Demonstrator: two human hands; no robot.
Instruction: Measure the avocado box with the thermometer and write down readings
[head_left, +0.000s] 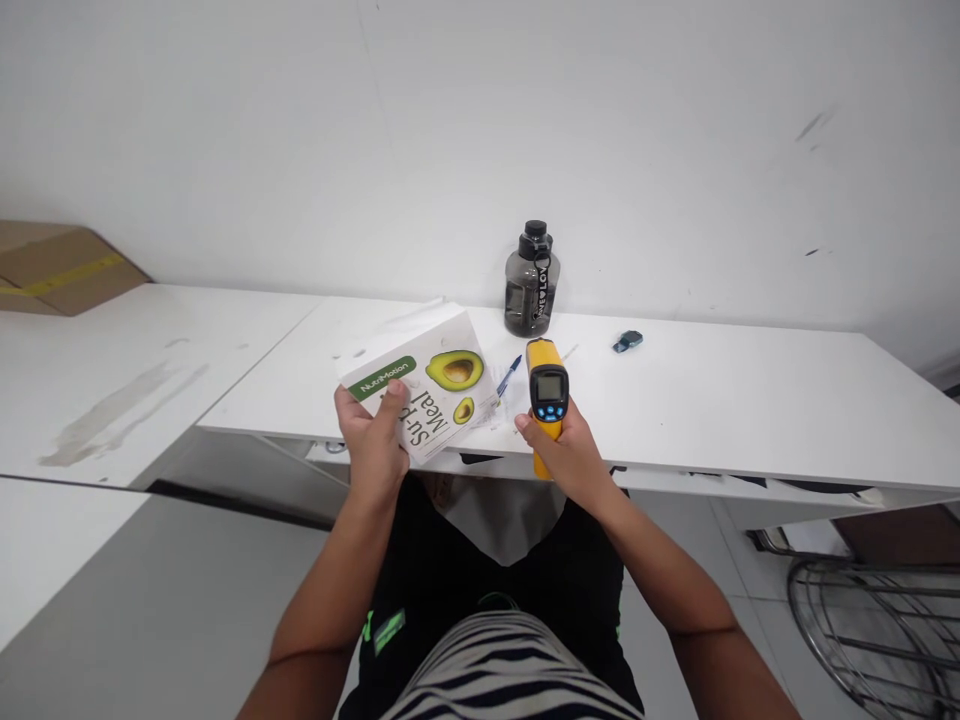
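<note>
My left hand (373, 435) grips a white box (439, 345) with a green label reading "NutriMotion" and avocado pictures, held tilted above the front part of the desk. In my right hand (566, 445) is a yellow and black infrared thermometer (549, 392), its small screen and blue buttons facing me. My fingers are wrapped around its handle. Between the two held things, a blue pen (510, 374) lies on the white desk (720, 390). Part of a paper shows under the box's right edge.
A dark water bottle (531, 285) with a black strap stands against the wall. To its right lies a small teal and black object (628, 342). A cardboard box (67, 265) with yellow tape sits at the far left. A metal wire rack (877, 630) is at lower right.
</note>
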